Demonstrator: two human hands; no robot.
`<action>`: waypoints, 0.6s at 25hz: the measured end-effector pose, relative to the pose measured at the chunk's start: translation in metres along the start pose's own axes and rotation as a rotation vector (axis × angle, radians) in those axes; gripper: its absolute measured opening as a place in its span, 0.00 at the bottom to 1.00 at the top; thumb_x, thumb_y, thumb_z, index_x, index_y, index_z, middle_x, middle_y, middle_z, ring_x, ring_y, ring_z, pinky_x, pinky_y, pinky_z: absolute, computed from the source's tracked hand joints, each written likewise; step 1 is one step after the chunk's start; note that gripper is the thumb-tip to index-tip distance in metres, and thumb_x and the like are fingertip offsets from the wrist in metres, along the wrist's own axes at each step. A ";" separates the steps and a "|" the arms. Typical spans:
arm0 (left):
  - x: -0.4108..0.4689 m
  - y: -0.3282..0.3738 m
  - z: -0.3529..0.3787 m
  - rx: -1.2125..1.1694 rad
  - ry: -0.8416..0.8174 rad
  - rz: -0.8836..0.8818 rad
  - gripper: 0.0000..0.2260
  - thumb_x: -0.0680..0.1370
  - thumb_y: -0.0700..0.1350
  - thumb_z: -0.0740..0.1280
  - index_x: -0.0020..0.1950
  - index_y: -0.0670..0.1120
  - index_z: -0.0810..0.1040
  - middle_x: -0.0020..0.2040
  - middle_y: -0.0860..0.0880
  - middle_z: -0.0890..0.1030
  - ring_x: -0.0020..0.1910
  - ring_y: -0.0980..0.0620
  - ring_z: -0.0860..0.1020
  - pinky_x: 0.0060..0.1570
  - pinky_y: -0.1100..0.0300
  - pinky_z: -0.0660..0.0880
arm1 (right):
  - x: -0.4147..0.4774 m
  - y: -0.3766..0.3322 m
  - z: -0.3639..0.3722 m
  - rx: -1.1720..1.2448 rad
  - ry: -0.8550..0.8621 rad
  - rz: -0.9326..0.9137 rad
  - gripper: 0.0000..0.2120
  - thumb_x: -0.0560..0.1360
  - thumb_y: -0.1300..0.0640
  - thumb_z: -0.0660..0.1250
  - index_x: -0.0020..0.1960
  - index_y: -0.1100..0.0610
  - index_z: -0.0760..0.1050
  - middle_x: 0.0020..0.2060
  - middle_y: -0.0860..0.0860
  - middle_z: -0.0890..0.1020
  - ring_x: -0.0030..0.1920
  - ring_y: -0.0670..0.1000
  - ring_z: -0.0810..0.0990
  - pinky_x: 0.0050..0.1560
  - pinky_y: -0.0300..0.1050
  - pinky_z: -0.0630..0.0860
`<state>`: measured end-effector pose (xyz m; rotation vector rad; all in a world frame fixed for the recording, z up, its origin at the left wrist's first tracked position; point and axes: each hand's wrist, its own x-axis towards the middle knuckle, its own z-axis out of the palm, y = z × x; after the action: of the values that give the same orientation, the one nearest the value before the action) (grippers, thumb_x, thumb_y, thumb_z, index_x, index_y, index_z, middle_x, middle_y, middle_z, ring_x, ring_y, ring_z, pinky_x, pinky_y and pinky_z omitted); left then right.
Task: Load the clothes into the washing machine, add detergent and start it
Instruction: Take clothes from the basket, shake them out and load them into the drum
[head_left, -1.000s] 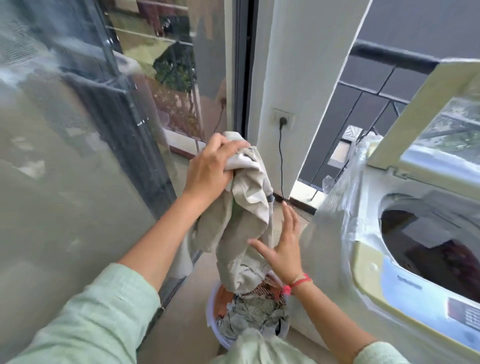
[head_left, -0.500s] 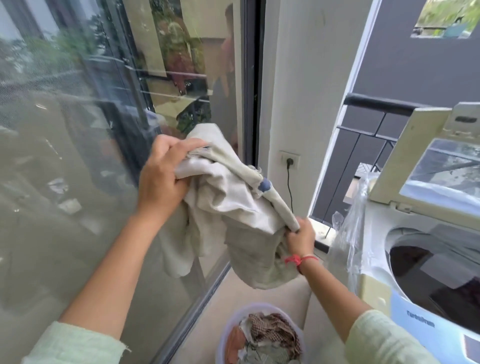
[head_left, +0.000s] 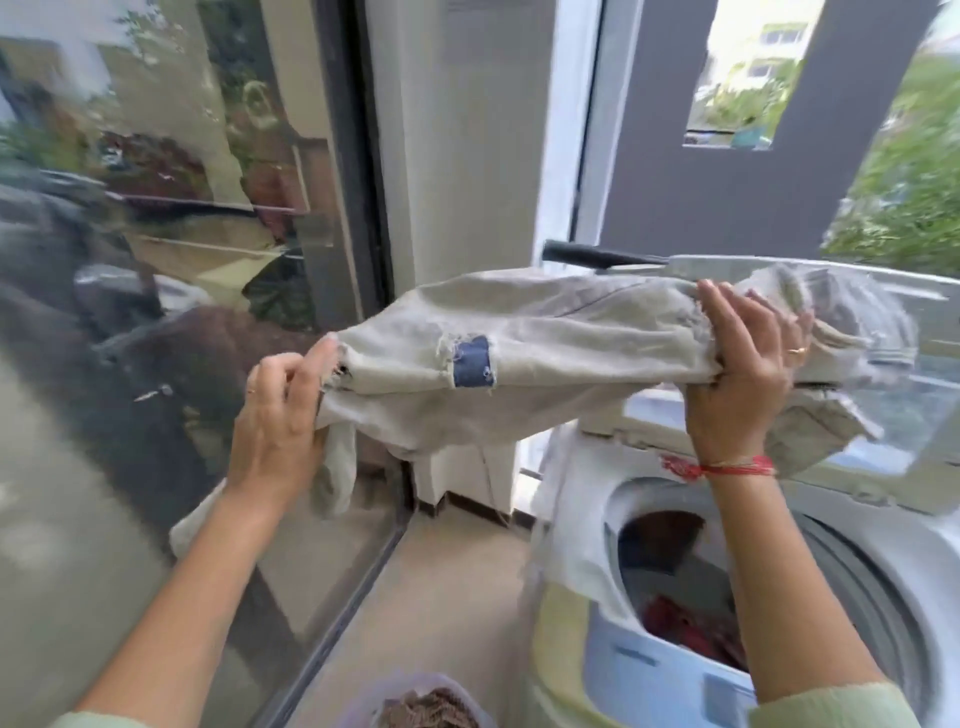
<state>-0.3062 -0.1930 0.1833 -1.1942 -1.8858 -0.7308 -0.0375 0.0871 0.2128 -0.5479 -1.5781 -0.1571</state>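
Note:
A beige garment with a blue patch is stretched almost level between my hands, at chest height. My left hand grips its left end, where loose cloth hangs down. My right hand grips the right end, directly above the top-loading washing machine. The machine's lid stands raised behind the garment. Inside the drum lie dark and red clothes. A laundry basket with a brown patterned cloth on top shows at the bottom edge.
A glass sliding door runs along the left, close to my left arm. A white pillar stands behind the garment, with a black railing to its right. A narrow strip of floor lies between door and machine.
Both hands lifted the garment out of the basket and swung it right. It went from hanging bunched to stretched level, and my right hand now holds it over the machine.

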 end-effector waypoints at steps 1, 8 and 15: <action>0.002 0.031 0.018 -0.052 0.007 -0.009 0.35 0.67 0.27 0.71 0.69 0.47 0.64 0.52 0.43 0.64 0.46 0.36 0.71 0.36 0.42 0.74 | -0.005 0.029 -0.018 -0.044 -0.011 -0.011 0.21 0.70 0.66 0.72 0.62 0.55 0.77 0.57 0.54 0.80 0.60 0.56 0.75 0.68 0.67 0.59; 0.007 0.233 0.126 -0.374 -0.156 0.008 0.27 0.68 0.30 0.71 0.61 0.49 0.69 0.60 0.44 0.63 0.53 0.33 0.77 0.37 0.42 0.79 | -0.088 0.213 -0.113 -0.068 -0.267 0.480 0.20 0.68 0.63 0.59 0.58 0.61 0.78 0.53 0.60 0.81 0.55 0.61 0.78 0.57 0.47 0.70; -0.026 0.318 0.191 -0.279 -0.490 0.220 0.36 0.65 0.31 0.73 0.69 0.50 0.64 0.71 0.43 0.64 0.66 0.34 0.70 0.50 0.40 0.77 | -0.134 0.259 -0.119 -0.056 -0.473 0.588 0.25 0.65 0.70 0.58 0.60 0.58 0.77 0.58 0.51 0.78 0.60 0.50 0.73 0.63 0.43 0.68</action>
<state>-0.0655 0.0707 0.0792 -1.8615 -2.0324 -0.6322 0.1806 0.2296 0.0357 -1.1282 -1.7939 0.4021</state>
